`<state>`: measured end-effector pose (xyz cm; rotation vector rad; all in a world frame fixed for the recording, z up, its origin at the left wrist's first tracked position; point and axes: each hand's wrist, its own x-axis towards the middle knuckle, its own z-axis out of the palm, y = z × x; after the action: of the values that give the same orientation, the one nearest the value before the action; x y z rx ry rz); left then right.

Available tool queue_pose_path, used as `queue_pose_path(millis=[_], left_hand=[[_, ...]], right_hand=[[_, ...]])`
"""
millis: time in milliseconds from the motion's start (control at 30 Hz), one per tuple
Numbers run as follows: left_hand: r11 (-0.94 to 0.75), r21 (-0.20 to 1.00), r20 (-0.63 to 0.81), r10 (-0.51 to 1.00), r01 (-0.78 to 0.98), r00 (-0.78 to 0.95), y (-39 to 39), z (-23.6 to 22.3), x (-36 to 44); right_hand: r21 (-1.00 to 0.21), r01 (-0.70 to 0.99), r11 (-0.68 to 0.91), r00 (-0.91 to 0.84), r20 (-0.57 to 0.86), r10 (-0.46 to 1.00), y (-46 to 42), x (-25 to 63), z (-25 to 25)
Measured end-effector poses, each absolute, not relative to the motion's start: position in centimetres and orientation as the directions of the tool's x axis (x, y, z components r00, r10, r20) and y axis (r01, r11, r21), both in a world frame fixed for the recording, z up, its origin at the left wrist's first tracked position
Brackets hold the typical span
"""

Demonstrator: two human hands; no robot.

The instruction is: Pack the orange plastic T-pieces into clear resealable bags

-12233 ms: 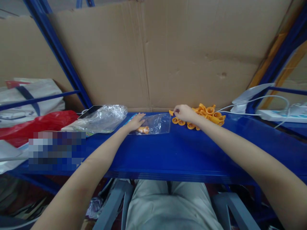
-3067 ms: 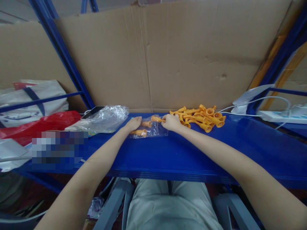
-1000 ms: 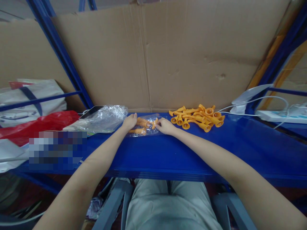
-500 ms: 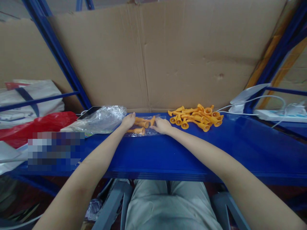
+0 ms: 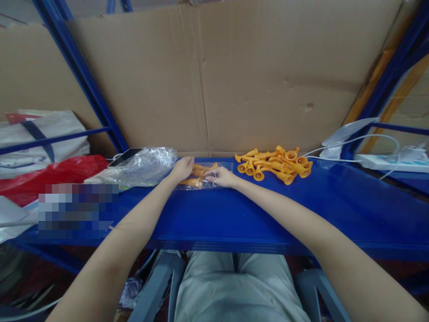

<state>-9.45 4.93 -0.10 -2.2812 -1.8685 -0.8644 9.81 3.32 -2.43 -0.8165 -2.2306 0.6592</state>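
A clear plastic bag (image 5: 221,184) lies flat near the back of the blue table, with a few orange horn-shaped pieces (image 5: 192,182) in it. My left hand (image 5: 183,168) is closed on the bag's left side, its fingers partly hidden. At the right end of the bag, my right hand (image 5: 224,177) pinches with its fingertips at an orange horn-shaped piece, which shows just behind the fingers. Plastic shines around those fingertips. To the right lies a loose pile of similar orange pieces (image 5: 273,164), several with flared open ends facing me.
A heap of clear plastic bags (image 5: 147,167) lies left of my left hand, a dark-screened device (image 5: 124,157) partly under it. Further left is a red plastic bag (image 5: 63,172). Cardboard (image 5: 248,80) stands behind the blue table (image 5: 214,219). A white power strip (image 5: 392,163) and cables are at right.
My right hand has shifted slightly left over the bag, and the orange piece at its fingers has tilted flatter. My left hand has moved slightly right. The pile looks unchanged.
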Motion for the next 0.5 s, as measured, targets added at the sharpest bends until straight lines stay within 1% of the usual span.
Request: queue_pose_path(millis=[100, 200, 267, 367, 433, 500], left_hand=[[-0.372, 0.222, 0.493, 0.84, 0.901, 0.225, 4.72, -0.16, -9.26], [-0.398, 0.196, 0.497, 0.828, 0.896, 0.259, 4.45, -0.18, -8.92], [-0.338, 0.207, 0.498, 0.844, 0.918, 0.199, 4.25, -0.12, -8.72], [-0.144, 0.269, 0.482, 0.876, 0.952, -0.004, 4.02, 0.1, -8.77], [-0.02, 0.315, 0.449, 0.884, 0.949, -0.13, 3.94, 0.33, -9.09], [0.048, 0.344, 0.411, 0.89, 0.938, -0.196, 3.96, 0.56, -9.53]], right_hand=[[-0.64, 0.371, 0.673, -0.625, 0.364, 0.691, 3.57, 10.0, -2.35], [-0.629, 0.369, 0.684, -0.659, 0.342, 0.67, 3.6, 10.13, -2.25], [-0.633, 0.36, 0.685, -0.661, 0.345, 0.666, 3.53, 10.14, -2.28], [-0.646, 0.384, 0.66, -0.602, 0.366, 0.709, 3.46, 10.06, -2.41], [-0.652, 0.462, 0.601, -0.475, 0.391, 0.789, 3.56, 10.05, -2.51], [-0.681, 0.532, 0.503, -0.306, 0.399, 0.864, 3.76, 10.12, -2.6]])
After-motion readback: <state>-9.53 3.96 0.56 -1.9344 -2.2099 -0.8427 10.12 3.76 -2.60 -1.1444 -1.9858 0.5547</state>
